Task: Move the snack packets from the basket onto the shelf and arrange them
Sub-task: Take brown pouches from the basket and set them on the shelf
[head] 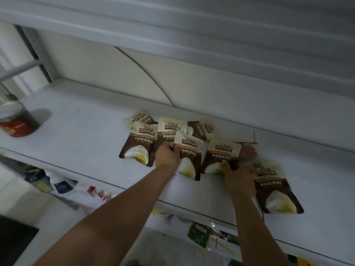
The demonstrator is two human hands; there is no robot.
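Several brown-and-cream snack packets lie flat and overlapping on the white shelf. My left hand grips the left edge of one middle packet, fingers curled round it. My right hand pinches the lower edge of the packet beside it. Another packet lies to the right, partly under my right wrist. One more lies at the left of the cluster, with others behind. A reddish, blurred packet shows behind my right hand. The basket is out of view.
A red can with a pale lid stands at the shelf's left end. A second shelf board hangs close overhead. Below the front edge, a lower shelf holds assorted goods and a green packet.
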